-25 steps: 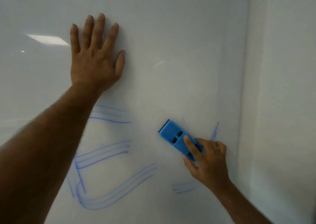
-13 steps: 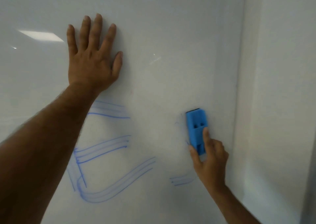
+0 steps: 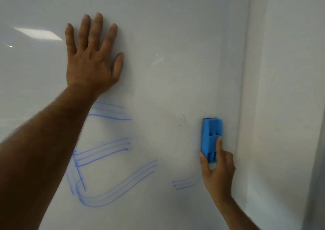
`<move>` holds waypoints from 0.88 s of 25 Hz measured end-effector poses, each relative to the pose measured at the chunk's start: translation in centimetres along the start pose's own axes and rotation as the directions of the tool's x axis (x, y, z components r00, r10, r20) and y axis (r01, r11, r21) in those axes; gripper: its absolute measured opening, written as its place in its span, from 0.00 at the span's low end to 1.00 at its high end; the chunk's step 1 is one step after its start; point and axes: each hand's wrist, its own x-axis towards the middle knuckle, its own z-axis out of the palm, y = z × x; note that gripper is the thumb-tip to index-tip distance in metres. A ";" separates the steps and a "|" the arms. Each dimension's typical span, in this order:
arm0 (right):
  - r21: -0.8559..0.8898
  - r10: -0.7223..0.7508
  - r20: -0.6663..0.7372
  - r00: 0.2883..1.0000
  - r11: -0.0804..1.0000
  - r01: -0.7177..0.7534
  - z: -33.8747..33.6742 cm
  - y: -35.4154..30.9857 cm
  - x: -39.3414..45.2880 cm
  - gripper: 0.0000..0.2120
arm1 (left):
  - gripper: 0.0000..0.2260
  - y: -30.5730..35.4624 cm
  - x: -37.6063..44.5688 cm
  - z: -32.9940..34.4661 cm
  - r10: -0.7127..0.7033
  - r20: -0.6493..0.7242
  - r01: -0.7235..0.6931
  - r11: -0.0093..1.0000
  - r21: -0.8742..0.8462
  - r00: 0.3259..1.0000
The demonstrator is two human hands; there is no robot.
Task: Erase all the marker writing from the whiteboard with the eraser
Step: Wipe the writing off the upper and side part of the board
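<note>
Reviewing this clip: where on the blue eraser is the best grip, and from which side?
Grip the blue eraser by its lower half, coming from below as the right hand does. It stands upright, flat against the whiteboard, so its long side edges are free to pinch.

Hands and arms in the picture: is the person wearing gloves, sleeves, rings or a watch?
No. The left hand and right hand are bare: no gloves, rings or watch show. Both forearms are bare too, with no sleeve in view.
</note>
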 end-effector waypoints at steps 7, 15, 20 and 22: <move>-0.188 -0.312 0.140 0.940 0.924 0.334 -0.4 2.2 1.1 0.32 | 0.28 -0.2 -0.1 0.1 0.011 -0.017 -0.011 1.000 -0.004 1.000; 0.071 0.116 -0.068 0.991 0.991 -0.111 0.2 -2.1 5.9 0.36 | 0.27 -0.1 -0.3 0.2 0.007 -0.040 -0.006 1.000 0.004 0.999; -0.084 -0.475 0.110 0.873 0.871 0.484 1.9 -5.8 3.0 0.33 | 0.27 -0.2 -0.3 0.2 0.021 -0.057 -0.021 1.000 0.009 0.998; -0.121 -0.576 0.159 0.802 0.795 0.595 1.8 -5.4 3.7 0.34 | 0.27 -0.3 -0.3 0.3 0.027 -0.074 -0.026 1.000 0.015 0.997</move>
